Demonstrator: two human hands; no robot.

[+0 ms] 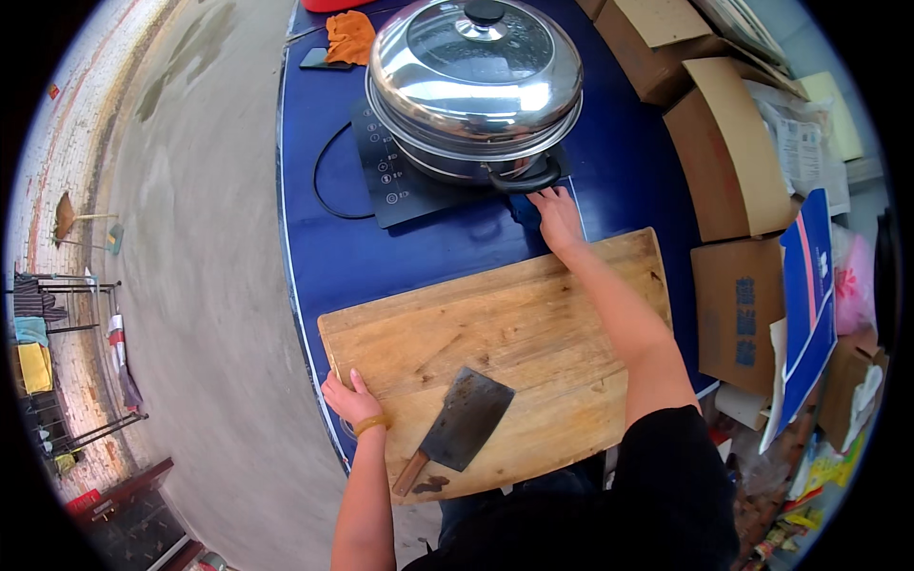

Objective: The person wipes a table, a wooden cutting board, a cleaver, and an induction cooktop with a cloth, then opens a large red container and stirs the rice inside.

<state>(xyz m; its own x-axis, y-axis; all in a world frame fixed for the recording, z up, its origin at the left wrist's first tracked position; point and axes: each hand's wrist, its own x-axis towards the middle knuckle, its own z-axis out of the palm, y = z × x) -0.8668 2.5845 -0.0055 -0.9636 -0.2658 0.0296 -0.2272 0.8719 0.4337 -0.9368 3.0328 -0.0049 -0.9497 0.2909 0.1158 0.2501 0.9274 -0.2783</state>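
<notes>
A large wooden cutting board (543,335) lies at an angle before me. My left hand (351,397) grips its left edge, thumb on top. On the board rests a cleaver (471,417) with a dark, stained blade and a wooden handle. Beyond the far edge of the board, my right hand (555,213) reaches to a dark blue cloth (525,212), just below the black side handle (527,180) of a steel steamer pot (471,93). Its fingertips are partly hidden, so its hold on the cloth is unclear. The lidded pot stands on a black induction cooker (410,193).
The blue table (343,264) carries a black cord (316,171) and an orange cloth (350,37) on a dark flat object. Cardboard boxes (735,314) and a blue printed board (807,307) crowd the right. Concrete floor (207,300) runs along the left, with a metal rack (71,328) beyond.
</notes>
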